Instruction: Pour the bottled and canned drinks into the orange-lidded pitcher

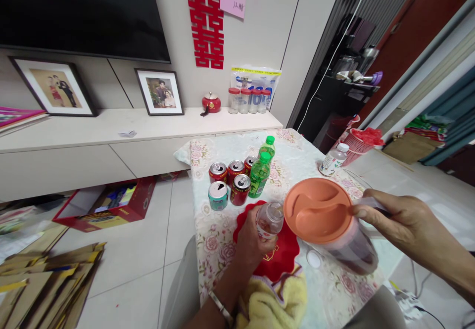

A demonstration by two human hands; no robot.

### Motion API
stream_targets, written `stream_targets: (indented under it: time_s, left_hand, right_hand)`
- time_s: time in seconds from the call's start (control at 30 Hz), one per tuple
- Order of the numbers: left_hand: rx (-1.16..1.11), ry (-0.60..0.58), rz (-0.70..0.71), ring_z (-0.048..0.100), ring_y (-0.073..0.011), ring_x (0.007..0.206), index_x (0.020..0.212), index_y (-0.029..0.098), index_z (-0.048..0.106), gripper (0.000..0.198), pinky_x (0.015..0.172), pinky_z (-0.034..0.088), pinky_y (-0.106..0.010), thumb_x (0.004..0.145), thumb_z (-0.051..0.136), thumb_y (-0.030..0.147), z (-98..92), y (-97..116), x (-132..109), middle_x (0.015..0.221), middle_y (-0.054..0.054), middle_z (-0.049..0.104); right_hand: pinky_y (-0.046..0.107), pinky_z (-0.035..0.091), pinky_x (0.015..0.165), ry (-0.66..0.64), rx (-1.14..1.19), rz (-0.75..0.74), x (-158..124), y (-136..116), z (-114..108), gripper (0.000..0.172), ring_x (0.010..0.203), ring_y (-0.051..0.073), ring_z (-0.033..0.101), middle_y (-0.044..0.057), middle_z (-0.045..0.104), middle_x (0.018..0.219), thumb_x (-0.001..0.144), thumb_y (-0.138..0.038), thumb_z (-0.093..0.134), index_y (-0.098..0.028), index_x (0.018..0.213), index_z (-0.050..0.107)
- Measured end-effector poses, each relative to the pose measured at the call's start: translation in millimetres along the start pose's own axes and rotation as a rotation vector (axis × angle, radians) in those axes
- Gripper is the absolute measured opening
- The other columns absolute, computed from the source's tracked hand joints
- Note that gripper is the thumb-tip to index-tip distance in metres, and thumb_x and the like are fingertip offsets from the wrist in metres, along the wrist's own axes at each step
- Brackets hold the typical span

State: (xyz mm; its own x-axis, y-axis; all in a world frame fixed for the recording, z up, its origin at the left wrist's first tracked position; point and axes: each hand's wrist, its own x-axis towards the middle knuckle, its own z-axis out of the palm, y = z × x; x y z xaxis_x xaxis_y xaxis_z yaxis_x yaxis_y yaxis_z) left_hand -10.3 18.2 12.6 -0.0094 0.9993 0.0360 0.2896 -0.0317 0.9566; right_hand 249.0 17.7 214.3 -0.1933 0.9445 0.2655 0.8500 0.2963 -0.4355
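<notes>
My left hand [253, 237] is wrapped round a small clear bottle [270, 220] with its top uncapped, held over a red scalloped mat [285, 250]. In my right hand [399, 220] is the handle of a clear pitcher [349, 250] with an orange lid [315, 210]. The pitcher tilts toward the bottle, and dark liquid lies in its lower part. Its lid edge is close to the bottle's mouth; I cannot tell whether they touch. A white cap [314, 258] lies on the tablecloth below the pitcher. Near my left wrist is a crumpled yellow towel [274, 299].
Several opened drink cans [240, 189] and two green bottles [260, 174] stand beyond the mat. Another white-capped bottle [334, 160] stands at the table's right side. A pink basket [356, 146] is beyond that edge. Cables [411, 299] run along the floor at right.
</notes>
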Motion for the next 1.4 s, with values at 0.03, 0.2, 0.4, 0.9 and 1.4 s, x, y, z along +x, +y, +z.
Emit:
stream_targets:
  time_s: [0.03, 0.2, 0.4, 0.9, 1.4]
  left_hand:
    - [-0.001, -0.001, -0.004, 0.074, -0.0282, 0.121, 0.127, 0.052, 0.051, 0.068, 0.104, 0.062, -0.042, 0.068, 0.076, 0.027, -0.8, 1.4, -0.2, 0.129, 0.015, 0.075]
    - [0.006, 0.021, 0.011, 0.075, -0.0312, 0.119, 0.129, 0.041, 0.057, 0.070, 0.103, 0.063, -0.043, 0.064, 0.077, 0.026, 1.2, 0.5, 1.9, 0.131, 0.004, 0.076]
    - [0.001, 0.004, -0.030, 0.074, -0.0295, 0.122, 0.124, 0.057, 0.053, 0.067, 0.103, 0.063, -0.044, 0.068, 0.075, 0.029, -4.2, 10.4, -0.3, 0.127, 0.018, 0.077]
    - [0.060, -0.045, -0.084, 0.072, -0.0278, 0.125, 0.130, 0.063, 0.050, 0.071, 0.106, 0.062, -0.042, 0.070, 0.072, 0.033, -8.8, 21.6, -1.3, 0.130, 0.025, 0.074]
    - [0.043, -0.033, -0.071, 0.071, -0.0281, 0.126, 0.128, 0.065, 0.050, 0.072, 0.105, 0.062, -0.042, 0.068, 0.074, 0.034, -5.7, 14.7, -0.7, 0.130, 0.031, 0.072]
  right_hand:
    - [0.036, 0.042, 0.039, -0.002, 0.003, -0.001, 0.2, 0.3, 0.2, 0.058, 0.044, 0.021, 0.051, 0.003, 0.056, 0.051, 0.087, -0.080, 0.055, -0.028, 0.061, 0.059]
    - [0.035, 0.042, 0.041, -0.012, 0.027, 0.018, 0.6, 0.6, -0.4, 0.059, 0.045, 0.020, 0.049, 0.002, 0.056, 0.052, 0.085, -0.080, 0.057, -0.027, 0.060, 0.060]
    - [0.037, 0.040, 0.040, -0.006, 0.029, 0.020, 0.0, -1.5, -1.2, 0.059, 0.044, 0.021, 0.048, 0.003, 0.055, 0.050, 0.084, -0.082, 0.055, -0.029, 0.059, 0.057]
    - [0.035, 0.041, 0.039, -0.017, 0.004, -0.002, 0.9, -2.1, -3.5, 0.060, 0.043, 0.020, 0.050, 0.003, 0.056, 0.050, 0.086, -0.081, 0.055, -0.027, 0.059, 0.059]
    - [0.036, 0.037, 0.037, 0.002, 0.028, -0.006, 2.0, -0.3, 0.1, 0.062, 0.041, 0.020, 0.045, 0.002, 0.050, 0.048, 0.081, -0.087, 0.054, -0.029, 0.058, 0.054]
